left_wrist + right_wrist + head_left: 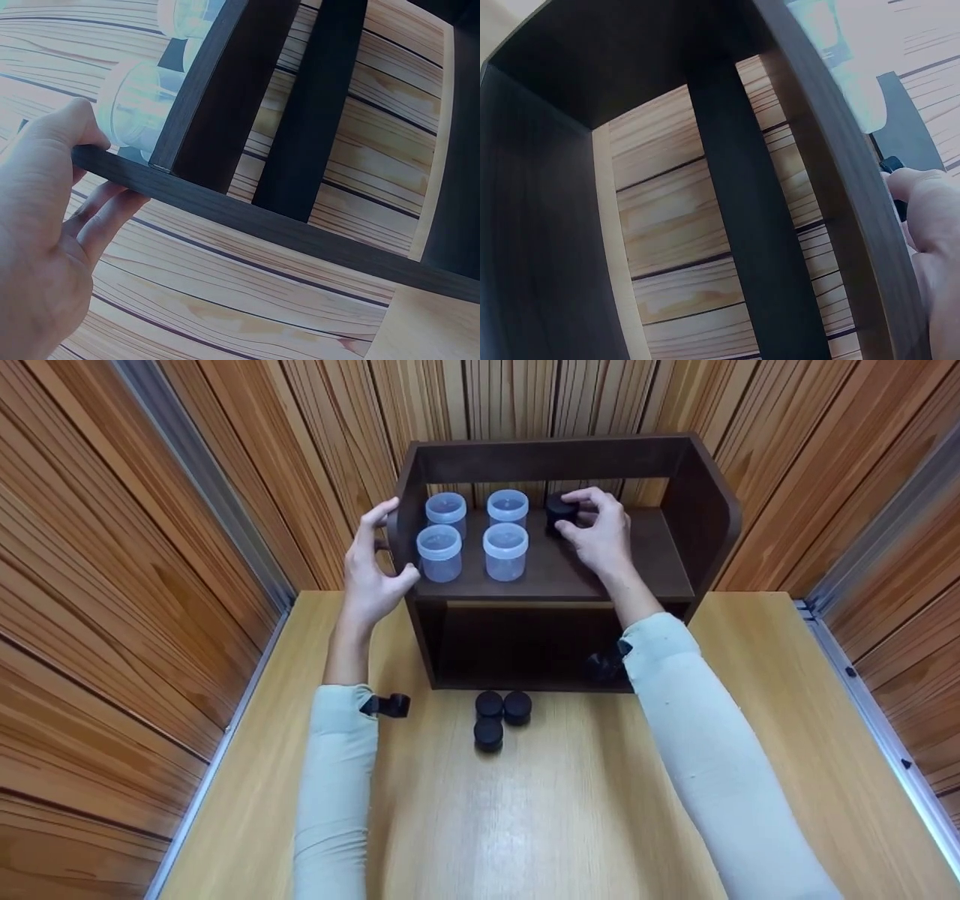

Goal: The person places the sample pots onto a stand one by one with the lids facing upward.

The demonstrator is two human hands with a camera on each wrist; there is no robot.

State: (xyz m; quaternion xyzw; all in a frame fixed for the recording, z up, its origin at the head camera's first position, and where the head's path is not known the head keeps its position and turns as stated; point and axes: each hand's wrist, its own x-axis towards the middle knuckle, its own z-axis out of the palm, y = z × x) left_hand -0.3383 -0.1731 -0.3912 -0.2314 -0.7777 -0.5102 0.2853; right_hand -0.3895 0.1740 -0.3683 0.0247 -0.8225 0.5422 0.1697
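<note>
A dark brown two-level shelf (555,592) stands on the table. At its left side panel (225,214), my left hand (375,566) grips the edge, thumb on one face and fingers on the other. My right hand (600,532) pinches a small black round jar (560,510) between thumb and fingers at the back of the upper board. Only a sliver of that black jar (892,163) shows past the board in the right wrist view. Several translucent plastic jars (505,553) stand in two columns to the left of it.
Three more black round jars (488,733) sit close together on the wooden table (450,825) before the shelf. Wood-plank walls (150,585) enclose the table, with metal rails (885,697) along its sides. The shelf's right side panel (701,510) rises beyond my right hand.
</note>
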